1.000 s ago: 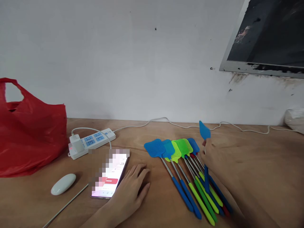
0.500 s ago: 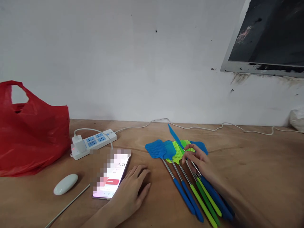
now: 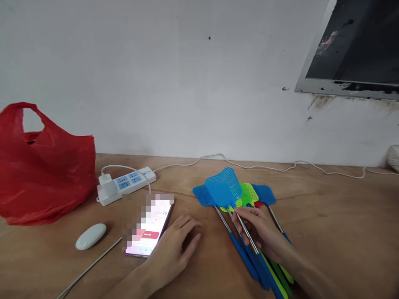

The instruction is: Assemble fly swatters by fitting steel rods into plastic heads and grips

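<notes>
Red plastic bag (image 3: 43, 166) sits at the far left of the worktop (image 3: 327, 216), with a white power strip (image 3: 127, 185) beside it near the wall and a pale oval mouse (image 3: 90, 236) in front. Next comes a lit phone (image 3: 151, 230), lying flat. The left hand (image 3: 176, 249) rests palm down on the wood just right of the phone, fingers spread and grasping nothing. Right of it lies a fanned row of fly swatters (image 3: 249, 195) in blue, green and yellow. The right hand (image 3: 260, 232) is clenched around the metal shaft of a blue fly swatter (image 3: 224, 187), whose head is lifted above the row.
</notes>
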Available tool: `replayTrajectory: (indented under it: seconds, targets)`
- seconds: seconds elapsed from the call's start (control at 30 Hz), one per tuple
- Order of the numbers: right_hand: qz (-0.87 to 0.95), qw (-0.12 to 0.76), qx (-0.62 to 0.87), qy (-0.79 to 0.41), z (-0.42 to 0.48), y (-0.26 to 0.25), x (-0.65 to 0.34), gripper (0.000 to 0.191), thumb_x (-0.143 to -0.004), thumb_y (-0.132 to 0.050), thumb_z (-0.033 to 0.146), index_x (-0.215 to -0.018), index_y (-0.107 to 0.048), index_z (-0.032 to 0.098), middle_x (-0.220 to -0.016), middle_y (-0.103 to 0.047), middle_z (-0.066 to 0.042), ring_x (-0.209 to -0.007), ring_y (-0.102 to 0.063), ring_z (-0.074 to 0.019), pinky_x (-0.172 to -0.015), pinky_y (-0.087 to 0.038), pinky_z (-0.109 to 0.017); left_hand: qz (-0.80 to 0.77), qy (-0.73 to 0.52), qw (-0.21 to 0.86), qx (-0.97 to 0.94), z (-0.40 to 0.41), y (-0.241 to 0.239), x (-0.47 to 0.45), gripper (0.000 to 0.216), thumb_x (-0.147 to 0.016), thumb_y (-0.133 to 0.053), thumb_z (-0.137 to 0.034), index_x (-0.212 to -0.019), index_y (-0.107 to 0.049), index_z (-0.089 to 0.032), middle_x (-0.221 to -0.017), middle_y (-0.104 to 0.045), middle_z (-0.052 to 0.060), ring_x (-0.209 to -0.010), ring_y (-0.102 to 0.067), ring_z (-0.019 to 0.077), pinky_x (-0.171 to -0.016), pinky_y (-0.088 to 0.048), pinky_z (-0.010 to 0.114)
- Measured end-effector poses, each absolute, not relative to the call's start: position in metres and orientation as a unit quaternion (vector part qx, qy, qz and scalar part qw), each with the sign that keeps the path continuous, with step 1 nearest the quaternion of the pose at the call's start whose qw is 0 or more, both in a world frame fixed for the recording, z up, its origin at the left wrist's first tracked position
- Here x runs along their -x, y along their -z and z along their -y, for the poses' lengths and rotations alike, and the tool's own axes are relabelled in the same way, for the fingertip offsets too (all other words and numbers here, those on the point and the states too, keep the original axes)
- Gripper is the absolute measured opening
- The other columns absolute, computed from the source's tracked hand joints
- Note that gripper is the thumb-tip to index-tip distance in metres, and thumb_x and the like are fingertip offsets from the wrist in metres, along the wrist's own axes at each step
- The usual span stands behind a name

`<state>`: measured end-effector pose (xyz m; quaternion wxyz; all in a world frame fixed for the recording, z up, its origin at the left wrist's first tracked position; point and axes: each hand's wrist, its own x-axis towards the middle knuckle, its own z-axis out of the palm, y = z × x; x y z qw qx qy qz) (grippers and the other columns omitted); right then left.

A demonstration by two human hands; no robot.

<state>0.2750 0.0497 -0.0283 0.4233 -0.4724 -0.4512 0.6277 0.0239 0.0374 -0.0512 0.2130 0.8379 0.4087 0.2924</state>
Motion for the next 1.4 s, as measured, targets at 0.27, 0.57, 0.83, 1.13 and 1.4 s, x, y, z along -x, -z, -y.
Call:
replayTrajectory:
  seconds: [0.27, 0.57, 0.83, 1.13, 1.4]
  targets:
    - [0.408, 0.482, 0.454, -0.628, -0.046, 0.028, -0.27, 0.043, -0.073, -0.079, 0.054, -0.085, -0.061, 0.017, -0.066, -0.07, -0.002, -0.054, -0.063, -0.013, -0.044, -0.039, -0.018, -0.413, -0.301, 0.234, -0.827, -0.037, 0.05, -0.025, 0.02, -0.1, -0.044, -0.028, -0.103, -0.063, -0.023, -0.098, -0.07, 0.006, -0.09, -0.065, 0.0231, -0.078, -0.05, 0.034]
    - [0.469, 0.41, 0.454, -0.637, -0.042, 0.03, -0.266, 0.045, -0.077, -0.071, 0.061, -0.074, -0.063, 0.016, -0.048, -0.054, 0.005, -0.042, -0.043, -0.0072, -0.043, -0.031, -0.019, -0.441, -0.354, 0.352, -0.746, -0.037, 0.046, -0.025, 0.029, -0.101, -0.044, -0.043, -0.101, -0.065, -0.022, -0.089, -0.071, 0.004, -0.081, -0.065, 0.0214, -0.07, -0.049, 0.03]
    - [0.538, 0.325, 0.418, -0.656, -0.034, 0.038, -0.26, 0.043, -0.077, -0.072, 0.058, -0.074, -0.06, 0.017, -0.047, -0.054, 0.007, -0.036, -0.04, -0.0053, -0.037, -0.028, -0.017, -0.392, -0.404, 0.535, -0.629, -0.047, 0.047, -0.024, 0.049, -0.093, -0.054, -0.061, -0.073, -0.065, -0.018, -0.069, -0.067, 0.003, -0.062, -0.06, 0.0163, -0.063, -0.048, 0.027]
    - [0.563, 0.282, 0.405, -0.662, -0.026, 0.034, -0.249, 0.047, -0.075, -0.073, 0.061, -0.075, -0.05, 0.02, -0.052, -0.064, 0.003, -0.038, -0.053, -0.0084, -0.03, -0.03, -0.014, -0.381, -0.451, 0.613, -0.525, -0.046, 0.042, -0.025, 0.04, -0.086, -0.071, -0.051, -0.068, -0.063, -0.016, -0.059, -0.064, 0.0, -0.051, -0.057, 0.0124, -0.054, -0.048, 0.024]
    - [0.563, 0.295, 0.402, -0.659, -0.026, 0.029, -0.249, 0.047, -0.077, -0.072, 0.061, -0.075, -0.048, 0.02, -0.052, -0.064, 0.003, -0.037, -0.053, -0.007, -0.03, -0.027, -0.012, -0.383, -0.481, 0.654, -0.441, -0.042, 0.041, -0.032, 0.042, -0.075, -0.081, -0.051, -0.064, -0.061, -0.016, -0.056, -0.06, -0.001, -0.049, -0.053, 0.0102, -0.048, -0.046, 0.021]
